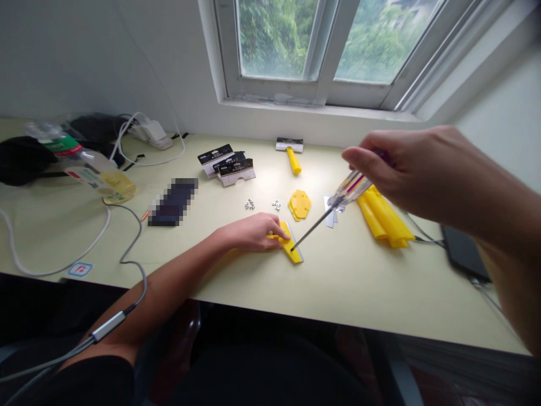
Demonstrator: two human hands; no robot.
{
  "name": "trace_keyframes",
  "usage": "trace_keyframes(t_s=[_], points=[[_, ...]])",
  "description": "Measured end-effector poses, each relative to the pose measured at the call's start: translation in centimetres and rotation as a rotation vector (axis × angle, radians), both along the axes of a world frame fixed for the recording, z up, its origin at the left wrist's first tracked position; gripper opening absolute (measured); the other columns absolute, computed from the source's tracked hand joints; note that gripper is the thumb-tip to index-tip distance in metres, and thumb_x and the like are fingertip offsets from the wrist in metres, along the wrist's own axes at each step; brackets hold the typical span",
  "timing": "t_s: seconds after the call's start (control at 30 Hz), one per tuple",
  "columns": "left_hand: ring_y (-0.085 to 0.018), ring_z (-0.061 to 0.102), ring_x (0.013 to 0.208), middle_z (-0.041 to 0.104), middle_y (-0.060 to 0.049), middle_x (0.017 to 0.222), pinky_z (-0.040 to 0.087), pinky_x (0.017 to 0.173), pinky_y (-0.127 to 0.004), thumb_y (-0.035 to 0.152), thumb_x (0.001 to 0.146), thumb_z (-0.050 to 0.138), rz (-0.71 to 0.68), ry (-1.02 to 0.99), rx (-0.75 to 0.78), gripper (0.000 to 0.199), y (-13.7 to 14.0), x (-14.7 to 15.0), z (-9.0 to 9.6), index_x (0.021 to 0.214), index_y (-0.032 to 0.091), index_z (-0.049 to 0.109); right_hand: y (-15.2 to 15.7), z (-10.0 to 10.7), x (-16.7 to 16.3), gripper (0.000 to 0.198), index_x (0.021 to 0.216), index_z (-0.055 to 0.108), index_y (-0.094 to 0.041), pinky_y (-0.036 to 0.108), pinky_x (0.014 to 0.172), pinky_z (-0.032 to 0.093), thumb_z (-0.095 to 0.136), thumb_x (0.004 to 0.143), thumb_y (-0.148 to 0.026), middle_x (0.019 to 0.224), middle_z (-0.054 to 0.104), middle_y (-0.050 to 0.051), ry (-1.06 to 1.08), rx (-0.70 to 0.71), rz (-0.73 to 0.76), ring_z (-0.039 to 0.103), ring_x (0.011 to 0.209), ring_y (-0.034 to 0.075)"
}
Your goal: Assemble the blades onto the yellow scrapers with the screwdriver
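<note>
My left hand (pixel 258 231) grips a yellow scraper (pixel 296 256) by its far end, pressing it to the table; a pale blade edge shows along its right side. From the right, my right hand (pixel 401 163) is closed around the clear handle of a screwdriver (pixel 313 228). The screwdriver's tip meets the scraper's yellow face near its front end. Whether a screw sits under the tip is too small to tell. Beyond the left hand lie two small piles of metal hardware (pixel 249 204) and stacked yellow plates (pixel 301 203). Flat metal blades (pixel 329 219) lie partly behind the screwdriver.
Yellow handles (pixel 382 220) lie beneath my right hand. A yellow-handled scraper (pixel 293 162) and black-and-white packaging cards (pixel 236 172) are at the back. Leftward are a pixelated dark object (pixel 173 204), a bottle (pixel 105 177) and cables. A black device (pixel 465 254) sits right.
</note>
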State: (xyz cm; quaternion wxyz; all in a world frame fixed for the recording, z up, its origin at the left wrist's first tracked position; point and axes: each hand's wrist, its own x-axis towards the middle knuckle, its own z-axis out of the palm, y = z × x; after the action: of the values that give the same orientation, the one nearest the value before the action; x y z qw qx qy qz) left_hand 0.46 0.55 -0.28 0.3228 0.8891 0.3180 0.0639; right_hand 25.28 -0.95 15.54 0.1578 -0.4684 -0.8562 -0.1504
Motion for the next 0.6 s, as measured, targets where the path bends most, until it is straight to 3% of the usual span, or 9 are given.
trace_keyframes(t_s=[0.1,0.17,0.2,0.27,0.33,0.4,0.6], points=[[-0.015,0.058,0.084,0.063,-0.007,0.098,0.045,0.081,-0.027,0.028,0.088,0.062,-0.004,-0.005,0.013,0.03,0.0,0.0,0.1,0.116,0.024,0.072,0.5,1.0,0.0,0.024,0.109,0.057,-0.029,0.027,0.051,0.039,0.042,0.095,-0.042,0.08,0.064,0.0,0.067,-0.253,0.256,0.055,0.06,0.012],[-0.016,0.059,0.085,0.063,-0.007,0.098,0.045,0.081,-0.027,0.028,0.088,0.062,-0.001,-0.011,0.027,0.03,0.0,0.0,0.1,0.116,0.023,0.072,0.6,1.5,-0.1,0.031,0.123,0.051,-0.033,0.027,0.058,0.046,0.044,0.095,-0.043,0.097,0.066,0.0,0.104,-0.453,0.385,0.061,0.074,0.014],[-0.016,0.059,0.085,0.063,-0.007,0.098,0.045,0.081,-0.027,0.028,0.088,0.062,0.002,-0.017,0.034,0.03,0.0,0.0,0.1,0.115,0.023,0.072,0.5,1.7,-0.3,0.033,0.125,0.05,-0.034,0.028,0.06,0.047,0.043,0.095,-0.047,0.099,0.067,0.0,0.117,-0.513,0.381,0.063,0.077,0.015],[-0.016,0.059,0.085,0.064,-0.007,0.098,0.045,0.082,-0.028,0.028,0.088,0.062,0.008,-0.025,0.047,0.029,0.0,-0.1,0.0,0.115,0.024,0.072,0.6,1.8,-0.8,0.041,0.117,0.055,-0.03,0.031,0.059,0.046,0.036,0.094,-0.059,0.091,0.067,0.002,0.081,-0.468,0.233,0.062,0.071,0.018],[-0.016,0.059,0.085,0.064,-0.007,0.098,0.045,0.083,-0.028,0.028,0.088,0.062,0.011,-0.024,0.054,0.029,0.0,-0.1,0.0,0.115,0.024,0.072,0.9,1.8,-1.0,0.059,0.096,0.061,-0.024,0.034,0.056,0.041,0.024,0.092,-0.07,0.073,0.063,0.004,-0.053,-0.27,0.033,0.056,0.058,0.017],[-0.016,0.059,0.087,0.064,-0.007,0.098,0.045,0.083,-0.028,0.028,0.088,0.062,0.008,-0.021,0.063,0.029,0.1,-0.1,0.0,0.115,0.024,0.072,1.4,2.0,-0.8,0.067,0.082,0.061,-0.022,0.035,0.056,0.039,0.02,0.089,-0.074,0.064,0.058,0.004,-0.181,-0.155,-0.041,0.05,0.053,0.016],[-0.017,0.06,0.088,0.064,-0.007,0.099,0.045,0.084,-0.029,0.029,0.089,0.061,-0.005,-0.022,0.081,0.028,0.2,-0.2,0.0,0.115,0.026,0.072,2.0,3.4,0.2,0.051,0.098,0.067,-0.031,0.031,0.051,0.043,0.041,0.083,-0.072,0.083,0.067,0.002,-0.079,-0.535,0.262,0.061,0.065,0.017]])
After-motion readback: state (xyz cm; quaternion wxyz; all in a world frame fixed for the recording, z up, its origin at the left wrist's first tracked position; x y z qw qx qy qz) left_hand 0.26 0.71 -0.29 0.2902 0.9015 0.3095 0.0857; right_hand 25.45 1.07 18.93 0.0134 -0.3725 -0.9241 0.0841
